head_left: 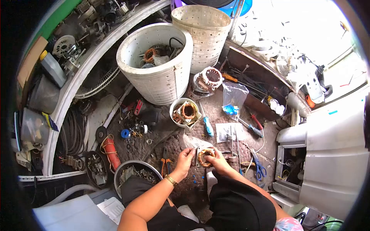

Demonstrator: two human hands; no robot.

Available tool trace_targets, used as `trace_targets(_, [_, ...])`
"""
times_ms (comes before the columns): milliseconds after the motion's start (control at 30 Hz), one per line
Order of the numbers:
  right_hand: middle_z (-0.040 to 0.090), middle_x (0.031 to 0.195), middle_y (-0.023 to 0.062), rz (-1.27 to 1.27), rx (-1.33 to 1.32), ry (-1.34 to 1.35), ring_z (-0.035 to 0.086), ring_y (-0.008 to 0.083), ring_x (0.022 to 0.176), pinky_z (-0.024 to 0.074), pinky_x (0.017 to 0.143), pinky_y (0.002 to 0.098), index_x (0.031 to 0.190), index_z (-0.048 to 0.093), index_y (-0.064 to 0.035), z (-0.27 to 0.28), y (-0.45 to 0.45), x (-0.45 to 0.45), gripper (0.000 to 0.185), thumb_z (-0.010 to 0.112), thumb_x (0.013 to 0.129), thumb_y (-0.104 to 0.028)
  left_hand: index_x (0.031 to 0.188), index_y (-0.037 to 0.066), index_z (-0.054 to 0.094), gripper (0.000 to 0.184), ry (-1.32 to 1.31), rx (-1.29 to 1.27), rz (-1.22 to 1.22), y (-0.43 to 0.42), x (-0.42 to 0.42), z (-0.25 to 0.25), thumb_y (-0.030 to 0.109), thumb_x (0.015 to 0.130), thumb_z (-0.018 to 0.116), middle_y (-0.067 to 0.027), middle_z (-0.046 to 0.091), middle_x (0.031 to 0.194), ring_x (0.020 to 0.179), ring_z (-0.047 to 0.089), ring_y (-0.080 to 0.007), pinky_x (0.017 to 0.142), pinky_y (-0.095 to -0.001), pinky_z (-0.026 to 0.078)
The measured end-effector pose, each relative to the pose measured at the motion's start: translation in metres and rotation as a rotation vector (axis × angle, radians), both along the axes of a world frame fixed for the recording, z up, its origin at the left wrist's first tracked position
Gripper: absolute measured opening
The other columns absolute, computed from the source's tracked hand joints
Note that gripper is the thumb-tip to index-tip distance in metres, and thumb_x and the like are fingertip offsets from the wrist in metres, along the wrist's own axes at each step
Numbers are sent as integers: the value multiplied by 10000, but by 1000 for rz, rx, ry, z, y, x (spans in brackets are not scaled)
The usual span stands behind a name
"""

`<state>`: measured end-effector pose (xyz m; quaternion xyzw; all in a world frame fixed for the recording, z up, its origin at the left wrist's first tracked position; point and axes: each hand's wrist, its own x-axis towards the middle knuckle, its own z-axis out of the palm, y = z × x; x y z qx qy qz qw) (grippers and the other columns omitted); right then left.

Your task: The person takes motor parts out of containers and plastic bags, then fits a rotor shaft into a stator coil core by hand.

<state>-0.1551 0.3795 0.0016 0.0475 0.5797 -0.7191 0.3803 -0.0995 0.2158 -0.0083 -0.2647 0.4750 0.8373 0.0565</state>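
A motor stator with a ring of copper-coloured windings is held between both hands, above the dark work surface. My left hand, below a gold wristband, pinches something at the stator's left side, a clear plastic piece or the stator's edge. On the right, my right hand grips the stator's rim, fingers closed round it. Clear plastic lies just behind the hands. Orange-handled pliers rest left of my left hand. Farther back, a white tub holds another wound stator.
Two tall white baskets stand at the back. A blue screwdriver, blue scissors and a small clear packet lie around the work spot. A round bin of metal parts sits at the left knee.
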Motion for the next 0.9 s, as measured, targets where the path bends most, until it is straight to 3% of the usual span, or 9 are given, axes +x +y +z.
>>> trace_targets(100, [596, 951, 48, 185, 173, 226, 567, 108, 841, 486, 711, 258, 1205, 467, -6, -18, 0, 1, 428, 564, 789, 23, 960, 35, 637, 117, 13, -104, 56, -2, -2, 3, 123, 921, 570, 14, 639, 876, 780, 579, -69, 732, -228, 460])
trace_targets(200, [580, 868, 61, 275, 263, 370, 508, 108, 764, 453, 648, 280, 1170, 491, 17, -26, -1, 8, 400, 610, 799, -74, 922, 4, 655, 96, 323, -744, -38, -1, -7, 12, 74, 869, 615, 6, 582, 794, 715, 562, -100, 666, -232, 447])
trace_targets(233, [580, 852, 65, 269, 295, 365, 507, 116, 736, 453, 631, 290, 1128, 503, 28, -22, -11, 5, 369, 624, 802, -95, 913, 16, 678, 101, 369, -792, -99, 1, -5, 24, 42, 821, 646, -40, 546, 751, 676, 572, -168, 618, -275, 453])
trace_targets(333, [611, 874, 59, -25, 70, -192, 596, 120, 707, 498, 590, 278, 1085, 519, 7, 7, -9, 1, 297, 619, 831, -110, 928, 43, 693, 124, 433, -972, -242, 0, -1, 40, 61, 810, 660, -71, 551, 758, 665, 575, -211, 584, -310, 453])
trace_targets(500, [610, 897, 56, -310, -19, -270, 607, 157, 712, 542, 635, 318, 1085, 522, -62, -5, -11, 9, 196, 553, 895, -99, 851, 26, 652, 79, 353, -1041, -243, 11, 2, 56, 79, 793, 660, -124, 589, 776, 732, 608, -299, 609, -370, 471])
trace_targets(600, [610, 908, 77, -402, -92, -277, 614, 179, 754, 538, 649, 315, 1123, 495, -57, -23, -16, 15, 204, 520, 934, -130, 895, 5, 653, 117, 453, -1030, -231, 37, 13, 58, 43, 785, 666, -131, 621, 806, 743, 631, -288, 637, -336, 481])
trace_targets(700, [598, 935, 59, -445, -148, -319, 607, 175, 768, 533, 625, 321, 1167, 479, -81, -12, -6, 21, 227, 499, 961, -176, 964, 10, 636, 183, 324, -830, -347, 42, 19, 71, 4, 781, 639, -151, 647, 911, 842, 654, -280, 715, -329, 499])
trace_targets(733, [581, 1066, 65, -401, -206, -269, 606, 168, 871, 532, 699, 319, 1205, 468, -87, -26, 0, 25, 290, 539, 941, -181, 982, 13, 632, 205, 268, -740, -394, 42, 19, 74, -8, 779, 632, -153, 649, 927, 854, 655, -276, 727, -327, 500])
trace_targets(900, [572, 1156, 60, -136, -224, -335, 580, 167, 1023, 516, 820, 307, 1277, 454, -82, -23, 23, 22, 384, 551, 934, -225, 1109, 43, 600, 355, 455, -617, -542, 40, 28, 74, -30, 766, 545, -151, 630, 1118, 1026, 622, -276, 871, -323, 484])
